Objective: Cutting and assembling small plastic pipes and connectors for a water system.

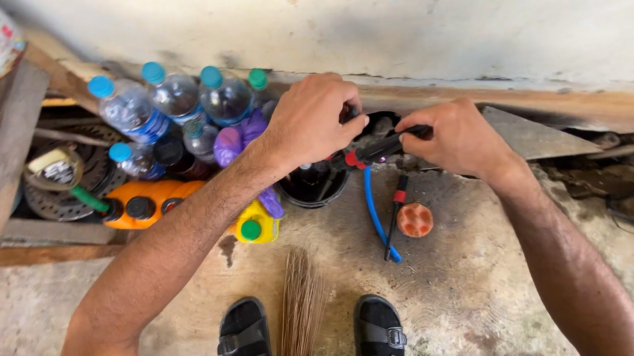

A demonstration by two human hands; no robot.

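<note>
Standing in black sandals [245, 340] on the rough concrete floor [477, 293], the person bent over a broom of thin sticks [298, 315] that lay between the feet. Just beyond it lay a blue hose [373, 211], a red-and-black screwdriver [395, 213] and a round orange cap [414, 220], all near one another on the floor. Above these, the right hand [459, 138] was closed around one end of a black tool with a red band [375, 151], while the left hand [311, 120] was curled over its other end, above a dark round container [313, 184]. The step seemed to call for a steady counter-grip, one hand bracing while the other turned or pressed, and for keeping the tool level over the container. To the left stood a yellow jug with a green cap [254, 223], an orange jug [145, 203] and clear bottles with blue caps [175, 95] against the wall [395, 21]. The left hand's fingers hid the tool's joint, so what it gripped could not be made out, and the dark gap under the wall stayed unreadable.
</note>
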